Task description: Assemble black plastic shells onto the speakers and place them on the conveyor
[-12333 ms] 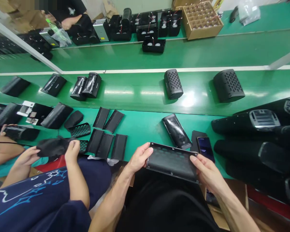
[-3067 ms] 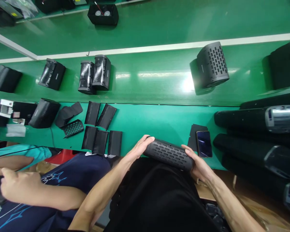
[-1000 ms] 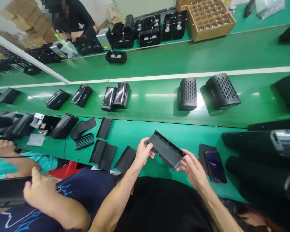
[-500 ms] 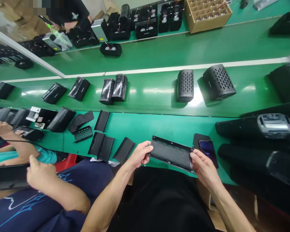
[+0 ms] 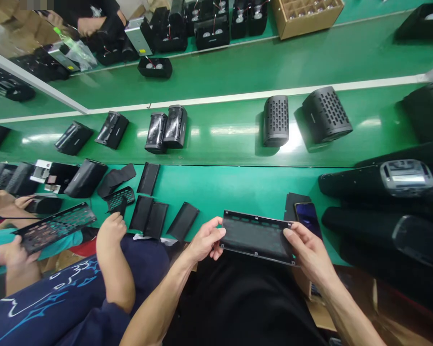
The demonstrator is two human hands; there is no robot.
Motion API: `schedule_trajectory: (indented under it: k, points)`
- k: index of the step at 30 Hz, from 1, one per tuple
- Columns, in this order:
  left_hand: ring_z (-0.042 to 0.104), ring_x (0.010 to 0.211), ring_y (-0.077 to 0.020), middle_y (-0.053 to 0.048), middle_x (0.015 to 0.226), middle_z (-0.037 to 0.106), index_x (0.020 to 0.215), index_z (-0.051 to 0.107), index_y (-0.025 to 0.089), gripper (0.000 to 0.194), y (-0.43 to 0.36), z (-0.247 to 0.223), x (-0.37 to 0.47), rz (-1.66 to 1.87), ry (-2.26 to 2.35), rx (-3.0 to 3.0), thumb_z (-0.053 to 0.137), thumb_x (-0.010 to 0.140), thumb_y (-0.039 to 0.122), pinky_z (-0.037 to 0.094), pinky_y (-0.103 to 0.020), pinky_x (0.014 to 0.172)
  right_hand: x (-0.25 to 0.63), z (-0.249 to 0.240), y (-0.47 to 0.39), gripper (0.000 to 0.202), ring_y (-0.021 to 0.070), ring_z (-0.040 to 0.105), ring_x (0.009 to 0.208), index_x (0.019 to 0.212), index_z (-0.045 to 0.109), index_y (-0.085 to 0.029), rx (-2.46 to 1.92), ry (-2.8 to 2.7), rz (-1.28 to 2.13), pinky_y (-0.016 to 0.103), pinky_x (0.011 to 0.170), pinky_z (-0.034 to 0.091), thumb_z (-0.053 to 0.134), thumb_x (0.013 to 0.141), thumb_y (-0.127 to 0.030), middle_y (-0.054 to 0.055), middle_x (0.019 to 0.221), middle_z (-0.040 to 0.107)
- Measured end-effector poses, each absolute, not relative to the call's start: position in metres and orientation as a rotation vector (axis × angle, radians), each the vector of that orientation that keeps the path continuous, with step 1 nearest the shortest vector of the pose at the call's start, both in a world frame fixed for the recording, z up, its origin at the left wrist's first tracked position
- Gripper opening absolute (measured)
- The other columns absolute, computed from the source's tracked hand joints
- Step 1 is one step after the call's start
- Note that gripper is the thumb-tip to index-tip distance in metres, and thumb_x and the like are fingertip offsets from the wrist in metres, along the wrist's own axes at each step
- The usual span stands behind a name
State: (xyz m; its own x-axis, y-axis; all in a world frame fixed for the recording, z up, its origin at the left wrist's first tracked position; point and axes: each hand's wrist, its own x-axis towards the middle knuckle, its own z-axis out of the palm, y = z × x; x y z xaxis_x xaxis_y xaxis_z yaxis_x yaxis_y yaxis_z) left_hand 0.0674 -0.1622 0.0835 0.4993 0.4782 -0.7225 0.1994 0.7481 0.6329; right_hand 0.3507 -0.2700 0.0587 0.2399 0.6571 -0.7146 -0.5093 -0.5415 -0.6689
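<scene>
Fingers point(image 5: 216, 232) of both hands pinch a black grille panel point(image 5: 257, 236) by its short ends, long axis crosswise, just left of the phone point(image 5: 308, 217).

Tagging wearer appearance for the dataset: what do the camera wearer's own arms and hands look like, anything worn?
Both forearms are bare up to the frame edge: no sleeves show. The left hand and right hand are bare too, with no gloves, and no rings, watch or wristband can be seen. Slim build, short nails. The torso between them is covered by a plain black garment.
</scene>
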Motion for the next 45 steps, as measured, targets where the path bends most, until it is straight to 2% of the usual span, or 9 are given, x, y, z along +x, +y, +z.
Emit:
schedule_trajectory:
  k: [5,11,17,24,30,45]
  points:
    - [0.051,0.033,-0.0086,0.007,0.049,0.059,0.109,0.055,0.021,0.053,-0.163,0.082,0.067,0.191,1.042,0.749,0.073,0.088,0.067,0.029,-0.013,0.034,0.351,0.058,-0.268,0.050,0.0142,0.057,0.060,0.088,0.064,-0.024,-1.561,-0.169,1.473,0.024,0.056,0.050,0.094,0.073,-0.061,-0.003,0.071,0.064]
    - [0.054,0.037,-0.0084,0.007,0.056,0.061,0.110,0.053,0.021,0.054,-0.161,0.080,0.065,0.225,0.933,0.796,0.071,0.091,0.068,0.035,-0.015,0.037,0.355,0.063,-0.268,0.048,0.0144,0.055,0.057,0.088,0.068,-0.024,-1.634,-0.258,1.403,0.024,0.052,0.047,0.091,0.075,-0.063,-0.002,0.069,0.063]
    - [0.054,0.041,-0.0080,0.007,0.059,0.060,0.113,0.052,0.020,0.055,-0.159,0.086,0.064,0.224,0.889,0.837,0.073,0.090,0.066,0.035,-0.016,0.041,0.360,0.070,-0.269,0.046,0.0201,0.060,0.068,0.099,0.077,-0.024,-1.697,-0.384,1.342,0.028,0.059,0.052,0.085,0.081,-0.066,0.003,0.080,0.069]
    - [0.057,0.043,-0.0088,0.007,0.061,0.060,0.116,0.052,0.020,0.055,-0.159,0.088,0.063,0.217,0.883,0.873,0.072,0.092,0.065,0.039,-0.018,0.043,0.360,0.071,-0.270,0.042,0.0182,0.056,0.070,0.103,0.079,-0.026,-1.732,-0.472,1.288,0.027,0.064,0.050,0.080,0.088,-0.066,0.002,0.084,0.069]
    - [0.056,0.041,-0.0082,0.007,0.062,0.061,0.113,0.050,0.020,0.056,-0.159,0.085,0.065,0.213,0.900,0.866,0.073,0.090,0.066,0.038,-0.017,0.041,0.359,0.071,-0.264,0.044,0.0210,0.062,0.078,0.101,0.078,-0.026,-1.732,-0.486,1.283,0.028,0.068,0.051,0.079,0.087,-0.068,0.003,0.088,0.071]
    - [0.055,0.038,-0.0090,0.006,0.055,0.063,0.113,0.053,0.020,0.054,-0.160,0.075,0.068,0.254,0.903,0.766,0.074,0.090,0.065,0.037,-0.015,0.039,0.358,0.058,-0.260,0.045,0.0163,0.056,0.070,0.095,0.074,-0.025,-1.667,-0.355,1.383,0.025,0.065,0.051,0.085,0.082,-0.066,-0.001,0.080,0.065]
